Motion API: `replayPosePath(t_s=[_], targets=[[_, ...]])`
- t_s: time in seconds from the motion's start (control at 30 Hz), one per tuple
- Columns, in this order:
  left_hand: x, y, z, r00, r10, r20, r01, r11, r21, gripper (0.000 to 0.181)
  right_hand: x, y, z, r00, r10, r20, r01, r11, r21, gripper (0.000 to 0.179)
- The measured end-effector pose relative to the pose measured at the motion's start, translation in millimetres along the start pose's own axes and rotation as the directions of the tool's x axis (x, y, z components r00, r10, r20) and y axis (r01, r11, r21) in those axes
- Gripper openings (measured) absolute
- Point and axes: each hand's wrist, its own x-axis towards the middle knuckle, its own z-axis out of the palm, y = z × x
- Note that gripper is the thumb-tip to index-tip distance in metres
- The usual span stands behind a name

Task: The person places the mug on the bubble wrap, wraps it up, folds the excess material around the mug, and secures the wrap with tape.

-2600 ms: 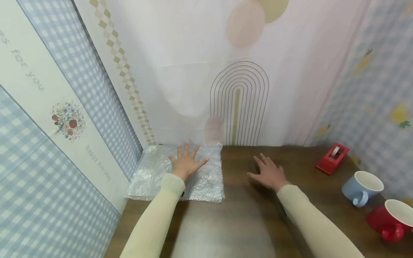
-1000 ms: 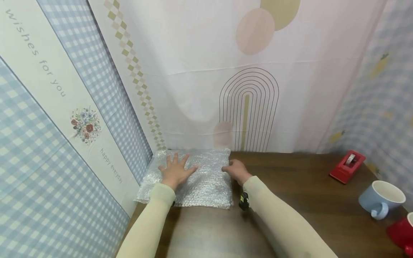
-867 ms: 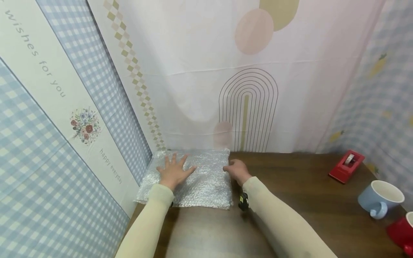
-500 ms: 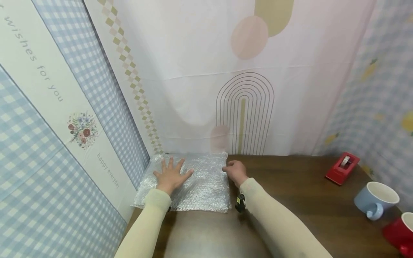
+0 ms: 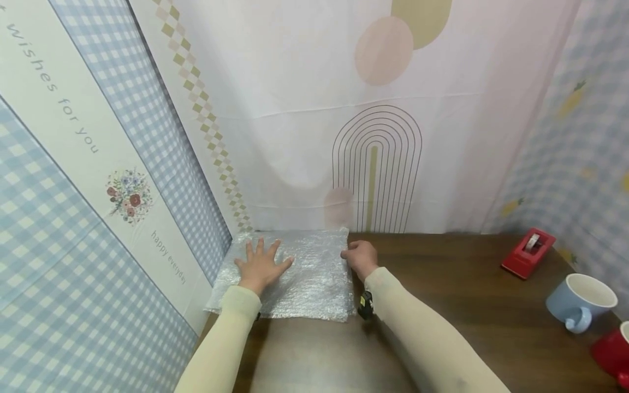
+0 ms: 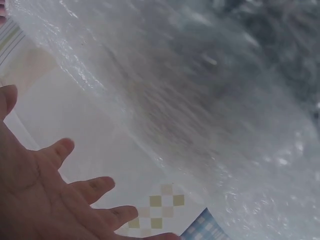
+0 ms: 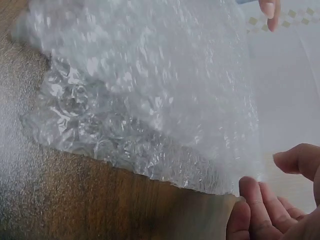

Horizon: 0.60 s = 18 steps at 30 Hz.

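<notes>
A clear, shiny sheet of bubble wrap (image 5: 314, 284) lies at the back left of the table, against the wall. My left hand (image 5: 260, 267) is spread over its left half, fingers apart and straight; the left wrist view shows the palm side (image 6: 45, 190) beside the wrap. At the right edge of the wrap, towards the far corner, my right hand (image 5: 361, 257) has its fingers curled and its thumb at the edge. In the right wrist view the wrap (image 7: 165, 90) shows two layers, and its edge runs to the curled fingers (image 7: 250, 200), which grip it there.
A red tape dispenser (image 5: 528, 252) stands at the back right of the brown table (image 5: 442, 305). Nearer on the right are a light blue mug (image 5: 580, 300) and a red mug (image 5: 611, 352), partly cut off. Patterned cloth walls (image 5: 295, 136) close off the back and sides.
My right hand has moved left from the bare table to the right edge of the wrap and curled its fingers there. My left hand stays spread on the wrap, slightly further left.
</notes>
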Motion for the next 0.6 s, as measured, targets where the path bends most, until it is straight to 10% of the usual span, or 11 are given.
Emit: replayPosePath(t_s=[0.23, 0.6], targets=[[-2.8, 3.2, -0.5, 1.000, -0.006, 0.017, 0.006, 1.000, 0.002, 0.089, 38.9, 32.9, 16.0, 1.000, 0.006, 0.016, -0.006, 1.000, 0.010, 0.056], [-3.4, 1.8, -9.7, 1.000, -0.014, 0.016, 0.014, 1.000, 0.015, 0.087, -40.7, -30.3, -8.6, 0.995, -0.095, 0.016, 0.095, 0.995, 0.026, 0.009]])
